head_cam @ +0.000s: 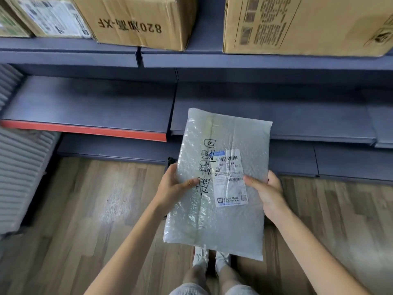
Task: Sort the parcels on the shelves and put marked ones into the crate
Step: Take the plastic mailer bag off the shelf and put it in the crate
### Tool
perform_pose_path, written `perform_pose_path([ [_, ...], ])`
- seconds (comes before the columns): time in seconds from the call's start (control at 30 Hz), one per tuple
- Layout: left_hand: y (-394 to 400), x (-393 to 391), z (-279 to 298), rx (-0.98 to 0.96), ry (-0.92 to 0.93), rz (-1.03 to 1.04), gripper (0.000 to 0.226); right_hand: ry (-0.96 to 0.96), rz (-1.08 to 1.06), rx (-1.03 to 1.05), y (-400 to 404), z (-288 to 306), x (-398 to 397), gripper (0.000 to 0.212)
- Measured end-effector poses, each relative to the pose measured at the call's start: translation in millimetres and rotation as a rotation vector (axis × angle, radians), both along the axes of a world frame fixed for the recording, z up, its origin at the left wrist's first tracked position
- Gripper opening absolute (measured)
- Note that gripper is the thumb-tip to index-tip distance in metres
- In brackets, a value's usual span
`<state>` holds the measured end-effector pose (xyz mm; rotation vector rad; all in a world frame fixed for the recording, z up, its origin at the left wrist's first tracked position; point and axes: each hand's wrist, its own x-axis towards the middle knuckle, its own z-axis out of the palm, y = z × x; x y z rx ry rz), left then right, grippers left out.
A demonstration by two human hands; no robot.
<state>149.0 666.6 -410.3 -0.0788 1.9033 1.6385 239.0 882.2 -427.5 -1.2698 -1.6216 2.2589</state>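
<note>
A flat grey-white plastic mailer parcel (pixel 221 220) is held face up in front of me, above the wooden floor. It carries a white shipping label with barcodes and black handwritten marker characters beside the label. My left hand (pixel 172 186) grips its left edge, thumb on top. My right hand (pixel 268 192) grips the right edge, thumb pressed beside the label. No crate is in view.
Grey metal shelves (pixel 89 103) run across ahead of me; one has a red front edge. On the upper shelf stand brown cardboard boxes (pixel 138 20) and a larger box (pixel 306 24). Grey ribbed bins or stacked items (pixel 19 173) sit at the left. My feet are below the parcel.
</note>
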Motion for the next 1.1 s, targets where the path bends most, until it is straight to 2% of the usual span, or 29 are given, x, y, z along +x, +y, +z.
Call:
perform_pose_path([
  [0.13, 4.8, 14.1, -35.5, -0.070, -0.112, -0.109, 0.065, -0.092, -0.004, 0.075, 8.5, -42.8, 13.4, 0.045],
  [0.2, 11.5, 21.7, -55.5, -0.137, -0.108, -0.191, 0.080, -0.161, 0.035, 0.137, 13.3, -64.7, 22.3, 0.060],
  [0.27, 21.1, 28.3, -71.0, -0.202, -0.087, -0.259, 0.095, -0.229, 0.074, 0.196, 17.9, -81.5, 31.2, 0.085],
  [0.33, 30.5, 33.0, -85.0, -0.236, -0.057, -0.299, 0.096, -0.262, 0.072, 0.222, 23.8, -96.5, 38.0, 0.093],
  [0.43, 39.2, 32.8, -101.6, -0.260, 0.019, -0.342, 0.078, -0.287, 0.062, 0.266, 30.8, -111.2, 39.4, 0.081],
  [0.53, 44.5, 31.3, -121.9, -0.314, 0.088, -0.379, 0.068, -0.301, 0.078, 0.284, 36.4, -131.1, 35.9, 0.080],
  [0.7, 59.3, 34.5, -158.5, -0.342, 0.070, -0.260, 0.079, -0.359, 0.037, 0.264, 41.0, -169.8, 27.6, 0.060],
  [0.87, 76.6, 51.1, -207.2, -0.360, 0.106, -0.229, 0.077, -0.430, 0.002, 0.290, 52.3, -217.6, 32.0, 0.061],
  [1.1, 95.9, 61.1, -265.4, -0.351, 0.136, -0.218, 0.081, -0.501, -0.030, 0.320, 66.2, -273.1, 49.7, 0.047],
])
